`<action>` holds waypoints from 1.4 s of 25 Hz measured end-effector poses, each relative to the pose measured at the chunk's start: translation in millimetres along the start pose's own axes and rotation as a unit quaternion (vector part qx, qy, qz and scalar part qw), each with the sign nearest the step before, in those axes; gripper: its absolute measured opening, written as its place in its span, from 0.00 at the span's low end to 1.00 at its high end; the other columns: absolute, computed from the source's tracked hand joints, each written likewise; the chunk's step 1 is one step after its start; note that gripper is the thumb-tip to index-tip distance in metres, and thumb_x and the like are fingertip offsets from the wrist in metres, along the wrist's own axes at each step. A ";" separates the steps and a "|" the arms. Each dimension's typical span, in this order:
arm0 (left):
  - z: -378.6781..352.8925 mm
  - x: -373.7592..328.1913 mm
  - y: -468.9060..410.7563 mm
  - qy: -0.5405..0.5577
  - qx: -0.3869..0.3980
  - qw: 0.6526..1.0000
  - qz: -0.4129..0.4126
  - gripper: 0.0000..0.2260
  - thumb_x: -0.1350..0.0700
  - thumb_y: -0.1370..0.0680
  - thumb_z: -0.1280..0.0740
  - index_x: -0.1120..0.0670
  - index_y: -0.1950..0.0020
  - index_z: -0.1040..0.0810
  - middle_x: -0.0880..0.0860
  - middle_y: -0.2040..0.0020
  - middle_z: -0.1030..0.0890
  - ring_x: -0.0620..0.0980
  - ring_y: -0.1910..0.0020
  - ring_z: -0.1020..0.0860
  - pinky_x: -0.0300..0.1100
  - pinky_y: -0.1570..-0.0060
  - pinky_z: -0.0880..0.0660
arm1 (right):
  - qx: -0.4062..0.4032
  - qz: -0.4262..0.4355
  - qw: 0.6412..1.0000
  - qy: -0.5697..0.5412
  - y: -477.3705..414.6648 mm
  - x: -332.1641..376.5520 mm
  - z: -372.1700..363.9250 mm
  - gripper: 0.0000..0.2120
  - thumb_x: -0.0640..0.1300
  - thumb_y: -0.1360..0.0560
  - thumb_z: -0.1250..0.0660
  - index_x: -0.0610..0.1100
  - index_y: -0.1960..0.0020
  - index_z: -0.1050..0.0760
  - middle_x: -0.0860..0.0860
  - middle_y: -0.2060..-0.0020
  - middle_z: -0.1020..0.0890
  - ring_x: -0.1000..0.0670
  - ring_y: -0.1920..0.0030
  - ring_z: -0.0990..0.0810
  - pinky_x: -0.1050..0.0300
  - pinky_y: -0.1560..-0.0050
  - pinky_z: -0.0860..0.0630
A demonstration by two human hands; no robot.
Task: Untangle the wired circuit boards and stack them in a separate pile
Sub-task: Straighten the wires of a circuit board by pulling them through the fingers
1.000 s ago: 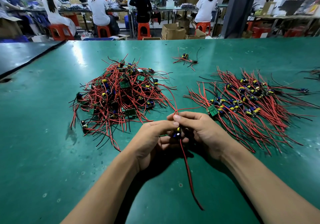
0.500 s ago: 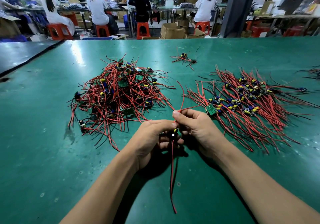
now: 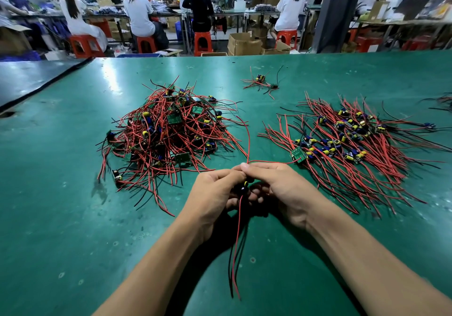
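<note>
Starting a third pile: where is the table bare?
Bare: green table left of the tangled red-wired heap and behind it. Crowded: between it and the sorted board pile, where left hand and right hand hold a wired board.

Your bare forearms angle inward to meet at the wired board [image 3: 244, 185], your left hand [image 3: 215, 193] just left of it and your right hand [image 3: 281, 188] just right, both sets of fingers curled and pinching it.
</note>
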State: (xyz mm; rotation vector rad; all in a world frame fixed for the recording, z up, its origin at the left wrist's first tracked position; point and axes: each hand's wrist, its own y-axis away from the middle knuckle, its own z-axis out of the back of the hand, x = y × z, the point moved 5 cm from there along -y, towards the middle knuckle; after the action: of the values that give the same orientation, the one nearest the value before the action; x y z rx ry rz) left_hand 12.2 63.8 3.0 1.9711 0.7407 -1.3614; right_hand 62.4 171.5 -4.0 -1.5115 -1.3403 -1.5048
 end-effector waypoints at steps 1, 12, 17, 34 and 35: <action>-0.2 0.3 0.1 -0.007 -0.002 1.000 -0.004 0.09 0.66 0.22 0.36 0.63 0.59 0.19 0.60 0.68 0.19 0.52 0.73 0.20 0.40 0.71 0.21 | -0.003 -0.003 1.000 0.001 0.2 0.3 0.0 0.13 0.46 0.21 0.32 0.37 0.45 0.17 0.49 0.67 0.22 0.55 0.74 0.30 0.66 0.75 0.34; -5.0 1.3 1.3 -0.075 0.039 0.996 0.016 0.12 0.65 0.24 0.35 0.59 0.65 0.17 0.58 0.63 0.19 0.53 0.69 0.18 0.42 0.66 0.22 | -0.152 0.075 0.985 -0.035 -13.9 8.1 28.2 0.10 0.41 0.19 0.36 0.40 0.55 0.18 0.54 0.78 0.34 0.57 0.78 0.39 0.66 0.79 0.41; -3.5 -1.9 1.8 -0.050 0.040 0.997 0.034 0.07 0.65 0.23 0.36 0.64 0.59 0.20 0.57 0.67 0.19 0.52 0.71 0.19 0.37 0.73 0.23 | -0.217 0.172 0.955 0.109 -16.3 12.6 45.7 0.05 0.45 0.23 0.29 0.45 0.55 0.15 0.60 0.78 0.29 0.61 0.76 0.33 0.66 0.72 0.37; 0.8 2.6 0.0 -0.069 0.066 0.994 0.052 0.13 0.63 0.23 0.36 0.58 0.65 0.16 0.62 0.66 0.18 0.53 0.70 0.19 0.35 0.72 0.25 | -0.049 -0.036 0.909 -0.411 -11.7 17.4 37.7 0.16 0.43 0.24 0.35 0.39 0.68 0.23 0.53 0.68 0.35 0.58 0.81 0.39 0.68 0.81 0.41; 1.4 2.6 -0.1 -0.059 0.063 0.995 0.051 0.13 0.64 0.23 0.36 0.58 0.64 0.16 0.62 0.66 0.18 0.53 0.69 0.19 0.36 0.71 0.24 | -0.054 -0.024 0.918 -0.392 -11.7 17.3 36.9 0.14 0.44 0.23 0.35 0.40 0.66 0.23 0.53 0.70 0.33 0.58 0.81 0.39 0.68 0.81 0.41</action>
State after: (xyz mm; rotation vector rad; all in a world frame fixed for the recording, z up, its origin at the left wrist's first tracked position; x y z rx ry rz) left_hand 12.0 63.1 0.2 1.9759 0.5021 -1.4801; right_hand 61.3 213.2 3.8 -2.3061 -1.7429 -1.0207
